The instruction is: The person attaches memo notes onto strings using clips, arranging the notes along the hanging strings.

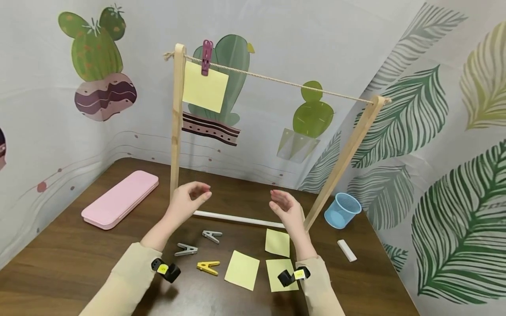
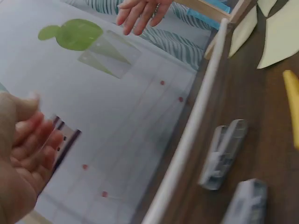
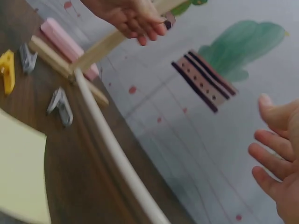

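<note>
My left hand (image 1: 187,201) is raised near the left wooden post, fingers loosely bent and holding nothing. Across from it, my right hand (image 1: 287,213) hovers near the right post, also with nothing in its grasp. Between the posts runs a thin cord (image 1: 276,80). A purple clothespin (image 1: 206,57) clips a yellow sticky note (image 1: 205,91) to the cord's left end. On the table lie two grey clothespins, one (image 2: 223,154) nearer the white rod, and a yellow clothespin (image 1: 207,267). To their right are three more notes, including a larger-looking one (image 1: 242,270) beside the yellow clothespin.
The left post (image 1: 176,118) and right post (image 1: 344,162) stand upright, joined low down by a white rod (image 1: 237,218). A pink case (image 1: 120,197) lies at left. At right are a blue mesh cup (image 1: 342,211) and a white block (image 1: 347,250). A patterned cloth hangs behind.
</note>
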### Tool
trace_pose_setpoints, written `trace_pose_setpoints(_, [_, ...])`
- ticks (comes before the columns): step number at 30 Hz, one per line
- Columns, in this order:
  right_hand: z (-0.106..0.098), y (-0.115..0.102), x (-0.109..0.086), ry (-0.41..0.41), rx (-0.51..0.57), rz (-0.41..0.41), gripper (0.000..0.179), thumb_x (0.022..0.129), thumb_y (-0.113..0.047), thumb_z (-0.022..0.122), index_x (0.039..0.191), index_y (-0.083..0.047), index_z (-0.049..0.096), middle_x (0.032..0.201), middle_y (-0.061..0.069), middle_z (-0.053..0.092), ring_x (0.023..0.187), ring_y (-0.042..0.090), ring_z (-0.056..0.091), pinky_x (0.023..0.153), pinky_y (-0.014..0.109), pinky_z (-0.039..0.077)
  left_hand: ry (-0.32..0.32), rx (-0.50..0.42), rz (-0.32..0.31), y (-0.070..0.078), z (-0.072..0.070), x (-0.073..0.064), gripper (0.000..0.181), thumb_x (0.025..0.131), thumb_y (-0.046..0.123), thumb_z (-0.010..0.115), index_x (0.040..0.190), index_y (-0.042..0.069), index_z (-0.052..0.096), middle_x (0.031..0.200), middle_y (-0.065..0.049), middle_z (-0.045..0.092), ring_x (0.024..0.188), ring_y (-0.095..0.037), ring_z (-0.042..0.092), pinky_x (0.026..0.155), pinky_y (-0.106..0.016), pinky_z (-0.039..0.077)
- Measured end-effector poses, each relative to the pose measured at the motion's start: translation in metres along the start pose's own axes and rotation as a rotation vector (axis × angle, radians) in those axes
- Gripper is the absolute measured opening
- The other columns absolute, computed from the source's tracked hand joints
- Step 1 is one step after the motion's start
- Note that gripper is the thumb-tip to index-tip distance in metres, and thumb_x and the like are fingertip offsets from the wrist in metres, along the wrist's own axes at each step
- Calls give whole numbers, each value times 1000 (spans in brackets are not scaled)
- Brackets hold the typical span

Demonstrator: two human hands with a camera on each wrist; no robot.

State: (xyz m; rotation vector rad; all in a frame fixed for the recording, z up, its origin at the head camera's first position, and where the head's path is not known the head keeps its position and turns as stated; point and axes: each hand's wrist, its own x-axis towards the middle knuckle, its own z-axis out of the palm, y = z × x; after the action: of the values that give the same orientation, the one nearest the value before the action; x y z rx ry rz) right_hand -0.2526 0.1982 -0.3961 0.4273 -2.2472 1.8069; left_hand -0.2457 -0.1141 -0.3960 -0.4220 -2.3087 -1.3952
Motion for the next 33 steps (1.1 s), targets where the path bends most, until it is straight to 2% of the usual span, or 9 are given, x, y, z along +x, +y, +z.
trace_pose_setpoints(6, [-10, 15, -18, -51, -94, 73, 41, 89, 0, 68, 126, 10, 55, 127, 30, 60, 116, 41, 58, 100, 45, 48, -111, -10, -101, -12, 17, -14, 19, 88, 8, 71, 104, -3, 69, 96, -15, 73, 85, -24, 69, 73, -25, 53])
trace_pose_setpoints(11, [-16, 22, -29, -96, -182, 91, 40, 85, 2, 72, 122, 9, 59, 122, 28, 63, 115, 43, 58, 100, 55, 45, -234, 34, -114, -19, 27, -22, 21, 88, 9, 71, 105, -2, 70, 96, -11, 73, 87, -23, 68, 77, -33, 55])
trace_pose_setpoints(14, [-22, 38, -33, -129, -270, 101, 40, 83, -4, 76, 120, 2, 63, 120, 20, 67, 114, 37, 61, 100, 54, 45, -317, 59, -110, -24, 33, -26, 23, 87, 10, 72, 107, -2, 70, 97, -12, 73, 89, -25, 69, 79, -38, 55])
trace_pose_setpoints(17, [-27, 44, -37, -182, -337, 122, 39, 82, -8, 77, 118, 0, 64, 119, 16, 68, 114, 35, 61, 102, 53, 44, -388, 68, -117, -26, 37, -29, 26, 86, 12, 74, 108, 0, 69, 101, -13, 73, 92, -27, 69, 82, -41, 55])
trace_pose_setpoints(23, [-35, 50, -40, -275, -418, 135, 41, 79, -9, 80, 117, -1, 65, 119, 16, 68, 115, 36, 61, 104, 54, 42, -464, 85, -124, -31, 37, -33, 40, 82, 18, 79, 114, -2, 67, 108, -15, 71, 100, -31, 67, 89, -48, 52])
trace_pose_setpoints(30, [-40, 51, -44, -318, -506, 132, 49, 73, -9, 85, 118, -3, 67, 120, 15, 68, 117, 37, 59, 101, 55, 44, -588, 128, -56, -38, 41, -36, 53, 77, 23, 83, 118, -6, 65, 114, -17, 69, 104, -35, 64, 91, -49, 50])
trace_pose_setpoints(33, [-42, 52, -46, -329, -555, 124, 51, 71, -9, 86, 118, -3, 67, 120, 14, 68, 117, 36, 60, 99, 54, 46, -617, 142, -50, -39, 43, -36, 55, 75, 24, 85, 117, -6, 66, 114, -17, 69, 106, -35, 63, 92, -49, 50])
